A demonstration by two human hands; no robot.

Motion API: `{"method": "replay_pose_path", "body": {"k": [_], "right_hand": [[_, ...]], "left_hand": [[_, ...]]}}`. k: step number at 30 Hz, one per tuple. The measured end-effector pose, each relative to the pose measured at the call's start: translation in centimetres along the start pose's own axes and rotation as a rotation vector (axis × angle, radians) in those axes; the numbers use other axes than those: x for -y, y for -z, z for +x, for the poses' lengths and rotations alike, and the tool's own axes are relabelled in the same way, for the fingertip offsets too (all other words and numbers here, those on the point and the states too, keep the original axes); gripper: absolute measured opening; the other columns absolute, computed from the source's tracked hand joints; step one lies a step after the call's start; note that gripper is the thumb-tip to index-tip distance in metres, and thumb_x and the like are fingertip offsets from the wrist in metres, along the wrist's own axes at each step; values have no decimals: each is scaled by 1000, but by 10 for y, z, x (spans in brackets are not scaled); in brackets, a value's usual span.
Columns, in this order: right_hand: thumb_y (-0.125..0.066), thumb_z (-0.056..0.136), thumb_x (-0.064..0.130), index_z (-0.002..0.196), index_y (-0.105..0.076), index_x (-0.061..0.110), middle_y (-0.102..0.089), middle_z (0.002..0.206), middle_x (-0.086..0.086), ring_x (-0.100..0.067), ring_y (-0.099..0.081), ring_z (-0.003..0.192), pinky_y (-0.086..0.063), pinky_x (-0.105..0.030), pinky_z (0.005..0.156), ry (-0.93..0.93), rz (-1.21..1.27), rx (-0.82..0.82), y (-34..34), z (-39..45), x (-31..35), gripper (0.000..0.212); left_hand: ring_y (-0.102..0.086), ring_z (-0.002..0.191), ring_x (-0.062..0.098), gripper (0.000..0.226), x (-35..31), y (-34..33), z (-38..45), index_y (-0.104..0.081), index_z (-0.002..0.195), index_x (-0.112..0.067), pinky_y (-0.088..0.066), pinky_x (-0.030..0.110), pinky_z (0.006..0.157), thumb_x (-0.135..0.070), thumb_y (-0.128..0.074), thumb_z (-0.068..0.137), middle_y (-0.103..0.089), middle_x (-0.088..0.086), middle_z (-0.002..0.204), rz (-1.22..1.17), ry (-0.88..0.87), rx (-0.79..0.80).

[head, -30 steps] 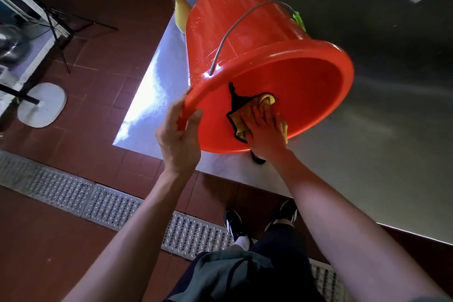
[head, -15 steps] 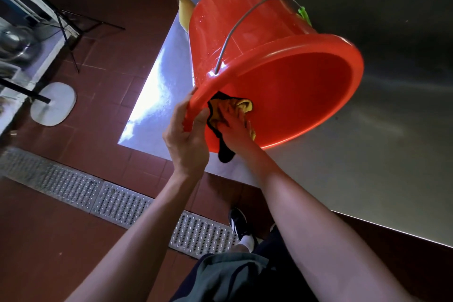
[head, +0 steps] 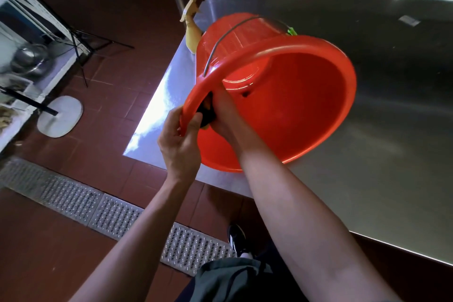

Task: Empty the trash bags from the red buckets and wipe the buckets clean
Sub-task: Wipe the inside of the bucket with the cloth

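- the steel bench (head: 367, 130) fills the right side of the view, its near corner jutting toward the person over a red tiled floor (head: 117, 32).
- a perforated metal drain grate (head: 73, 198) runs across the floor at lower left, passing under the person's arms.
- the red bucket (head: 306, 105) lies tipped on its side at the bench corner, mouth turned toward the person, lower rim at the bench edge; its inside looks bare and glossy, with one small dark spot on the inner wall.
- the bucket's wire handle (head: 220, 41) arcs over the upper outside wall, with a small green piece (head: 292, 31) at its far end.
- the left hand (head: 180, 144) grips the near left rim of the bucket, fingers curled around the lip and thumb on the outside.
- the right hand (head: 228, 120) reaches inside the bucket just behind that same stretch of rim, pressing a cloth (head: 207, 115) against the inner wall; its fingers are hidden behind the rim, so i cannot tell for sure whether they are curled on the cloth or flat on it.
- only a dark bit of the cloth with a yellow edge shows, between the two hands.
- a yellow glove (head: 192, 32) lies on the bench behind the bucket, touching or just beside its outer wall.
- a white flat stand base (head: 60, 116) sits on the floor at left, near shelving that holds metal bowls (head: 29, 59).
- one dark shoe (head: 236, 238) shows below the bench edge.
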State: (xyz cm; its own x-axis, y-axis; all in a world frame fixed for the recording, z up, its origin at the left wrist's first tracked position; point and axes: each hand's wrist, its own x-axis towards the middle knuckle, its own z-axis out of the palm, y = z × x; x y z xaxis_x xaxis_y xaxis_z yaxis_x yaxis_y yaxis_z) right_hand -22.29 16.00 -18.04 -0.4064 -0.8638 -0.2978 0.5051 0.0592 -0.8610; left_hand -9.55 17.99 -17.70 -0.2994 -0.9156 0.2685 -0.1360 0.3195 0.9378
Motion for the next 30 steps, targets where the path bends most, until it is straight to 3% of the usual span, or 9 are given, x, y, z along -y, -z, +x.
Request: {"method": "replay_pose_path", "body": {"k": [2, 5, 8, 11, 13, 15, 21, 27, 30], "right_hand": [[-46, 105, 39, 76, -55, 23, -58, 59, 5, -6, -57, 52, -45, -18, 49, 91, -182, -69, -3, 2, -15, 34], [-55, 96, 41, 97, -63, 32, -67, 106, -5, -21, -65, 106, -53, -41, 95, 35, -260, 16, 2, 4, -48, 12], [-50, 104, 22, 112, -62, 16, -65, 109, -12, -22, -62, 100, -46, -32, 82, 30, -489, 25, 11, -7, -57, 16], [-51, 103, 24, 127, -57, 9, -63, 120, -15, -18, -56, 104, -42, -18, 78, -19, -664, 77, 22, -11, -62, 29], [-49, 96, 44, 134, -54, 17, -60, 132, -13, -24, -57, 117, -48, -32, 96, -46, -852, 87, 32, -9, -70, 47], [-49, 96, 48, 144, -46, 21, -51, 145, -13, -35, -51, 129, -44, -45, 104, -59, -1056, 98, 47, -8, -75, 55], [-46, 103, 37, 153, -34, 18, -37, 156, -12, -34, -33, 144, -37, -42, 108, 16, -1473, 96, 79, -33, -61, 55], [-46, 99, 51, 135, -46, 33, -48, 146, -7, -33, -48, 132, -41, -39, 95, 18, -1542, 166, 92, -59, -43, 41], [-46, 92, 58, 143, -35, 45, -44, 151, -1, -29, -45, 135, -44, -39, 95, 79, -1580, 196, 93, -71, -38, 54]], "left_hand": [[-57, 69, -3, 15, -4, 1, 2, -65, 96, -16, -46, 16, 68, -1, -66, 96, -64, -23, 73, -20, 12, -4], [-51, 67, 4, 11, -4, 3, 9, -65, 93, -16, -43, 24, 66, -5, -66, 96, -57, -19, 69, -22, 38, -20], [-47, 68, 7, 9, -1, 6, 17, -65, 92, -18, -40, 27, 65, -11, -66, 98, -53, -19, 70, -27, 57, -50], [-45, 68, 13, 12, 0, 9, 21, -65, 89, -25, -39, 34, 63, -17, -66, 98, -52, -15, 72, -27, 67, -69], [-47, 69, 17, 9, 2, 11, 24, -65, 90, -24, -40, 38, 63, -20, -67, 98, -53, -3, 74, -41, 77, -83], [-47, 69, 21, 8, 2, 11, 27, -66, 90, -22, -41, 42, 63, -22, -67, 98, -53, 4, 76, -55, 88, -88], [-46, 66, 19, 11, -11, -1, 30, -65, 87, -22, -43, 48, 61, -30, -69, 95, -50, -3, 70, -65, 112, -86], [-48, 64, 12, 8, -32, -7, 62, -70, 90, -24, -42, 38, 61, -30, -70, 94, -54, -2, 72, -34, 131, -78], [-53, 68, 11, 6, -40, -7, 82, -69, 88, -29, -49, 39, 65, -31, -71, 93, -61, 8, 78, -32, 120, -49]]}}
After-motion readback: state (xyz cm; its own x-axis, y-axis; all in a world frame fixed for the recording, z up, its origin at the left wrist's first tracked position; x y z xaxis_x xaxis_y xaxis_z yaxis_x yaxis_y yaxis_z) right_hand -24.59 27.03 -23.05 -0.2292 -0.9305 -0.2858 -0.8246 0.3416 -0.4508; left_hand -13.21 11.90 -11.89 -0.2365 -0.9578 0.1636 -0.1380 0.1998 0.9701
